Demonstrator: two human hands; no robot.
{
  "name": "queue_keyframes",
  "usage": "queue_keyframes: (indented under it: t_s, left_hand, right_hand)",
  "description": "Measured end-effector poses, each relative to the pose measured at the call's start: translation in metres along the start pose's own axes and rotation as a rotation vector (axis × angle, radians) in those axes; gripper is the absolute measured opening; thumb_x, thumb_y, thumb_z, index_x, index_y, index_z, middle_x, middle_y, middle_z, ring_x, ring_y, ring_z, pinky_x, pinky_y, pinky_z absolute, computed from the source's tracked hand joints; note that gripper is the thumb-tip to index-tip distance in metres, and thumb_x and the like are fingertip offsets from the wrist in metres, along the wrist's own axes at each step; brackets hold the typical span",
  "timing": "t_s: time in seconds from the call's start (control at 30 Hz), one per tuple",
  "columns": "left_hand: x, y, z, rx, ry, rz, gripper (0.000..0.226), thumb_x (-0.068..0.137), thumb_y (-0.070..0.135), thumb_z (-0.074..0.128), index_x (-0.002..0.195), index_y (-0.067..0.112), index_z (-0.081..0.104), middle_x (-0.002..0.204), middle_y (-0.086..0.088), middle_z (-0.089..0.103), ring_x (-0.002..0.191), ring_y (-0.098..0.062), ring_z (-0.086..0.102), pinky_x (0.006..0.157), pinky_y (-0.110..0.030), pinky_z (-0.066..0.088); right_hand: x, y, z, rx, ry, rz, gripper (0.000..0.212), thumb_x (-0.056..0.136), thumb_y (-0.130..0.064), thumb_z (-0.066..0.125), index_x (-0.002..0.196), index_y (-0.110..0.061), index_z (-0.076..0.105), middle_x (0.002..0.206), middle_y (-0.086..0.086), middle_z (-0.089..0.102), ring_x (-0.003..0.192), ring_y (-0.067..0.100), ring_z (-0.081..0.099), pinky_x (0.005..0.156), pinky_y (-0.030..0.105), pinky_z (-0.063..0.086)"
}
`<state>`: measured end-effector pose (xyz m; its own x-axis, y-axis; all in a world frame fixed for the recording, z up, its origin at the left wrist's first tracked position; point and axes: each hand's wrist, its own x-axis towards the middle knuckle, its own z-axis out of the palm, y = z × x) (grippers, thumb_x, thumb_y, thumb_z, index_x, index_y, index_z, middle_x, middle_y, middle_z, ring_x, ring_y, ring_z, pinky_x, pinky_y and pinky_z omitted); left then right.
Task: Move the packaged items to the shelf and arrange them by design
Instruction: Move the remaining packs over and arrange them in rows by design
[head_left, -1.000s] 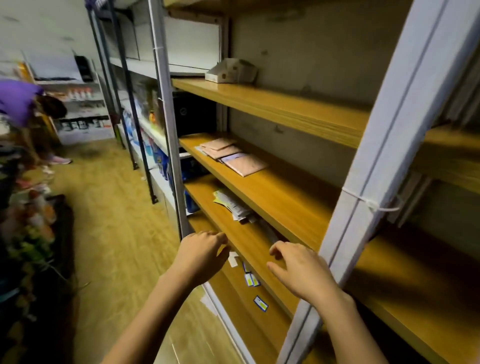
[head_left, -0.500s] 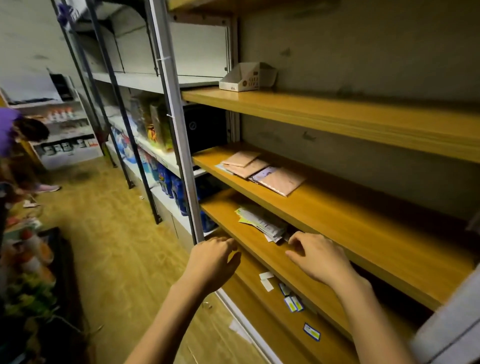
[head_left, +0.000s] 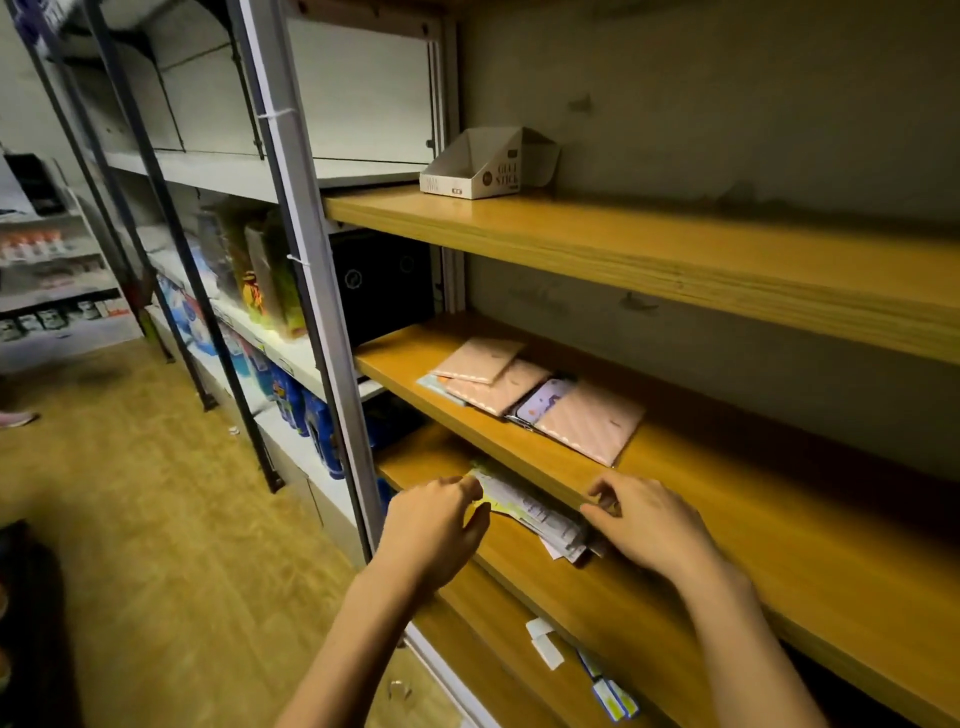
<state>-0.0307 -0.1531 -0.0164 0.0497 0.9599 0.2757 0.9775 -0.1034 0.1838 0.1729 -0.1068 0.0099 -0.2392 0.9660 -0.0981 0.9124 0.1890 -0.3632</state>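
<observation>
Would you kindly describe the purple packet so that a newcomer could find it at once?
Look at the wooden shelf, the board just above the paper stack. Flat packets lie in a row near its left end; the purple packet is tucked between two pink packets, the only lilac one.

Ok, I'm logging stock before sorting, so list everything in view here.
shelves: four, wooden, right rack
display box: one, white, top shelf
pink packets: three, pink, second shelf, overlapping
purple packet: one, purple, among the pink packets
stack: one, white-yellow packets, third shelf
tags: two, white, bottom shelf
black box: one, black, left rack
blue packs: several, blue, low on left rack
left hand: one, pinches the stack's left end
right hand: one, fingers curled at the stack's right end, grip unclear
</observation>
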Motion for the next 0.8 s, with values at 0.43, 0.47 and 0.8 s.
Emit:
queue_keyframes:
  t_s: [0.43,0.47,0.8]
  left_hand:
    - [0.138,-0.038,0.025,-0.046,-0.011,0.166,0.031,0.094,0.042,0.040,0.113,0.025,0.056,0.110,0.004,0.064,0.098,-0.016,0.059,0.070,-0.029,0.045]
    - [0.147,-0.040,0.025,-0.064,-0.006,0.181,0.029,0.094,0.042,0.041,0.111,0.024,0.057,0.109,0.004,0.064,0.098,-0.016,0.058,0.068,-0.028,0.042]
    - [0.218,-0.056,0.035,-0.102,-0.126,0.385,0.030,0.095,0.040,0.039,0.111,0.021,0.056,0.115,-0.002,0.062,0.103,-0.024,0.057,0.078,-0.033,0.042]
  right_hand:
    - [0.107,0.001,0.000,0.081,0.156,0.396,0.055,0.097,-0.048,0.031,0.135,-0.010,0.043,0.136,0.012,0.049,0.123,0.028,0.047,0.097,0.036,0.042]
    - [0.110,0.000,0.002,0.082,0.163,0.449,0.060,0.096,-0.052,0.029,0.137,-0.009,0.040,0.138,0.013,0.047,0.126,0.029,0.045,0.099,0.036,0.041]
    - [0.164,-0.032,0.031,-0.037,0.216,0.768,0.116,0.067,-0.085,0.040,0.147,-0.003,0.019,0.147,0.019,0.032,0.132,0.033,0.034,0.100,0.037,0.038]
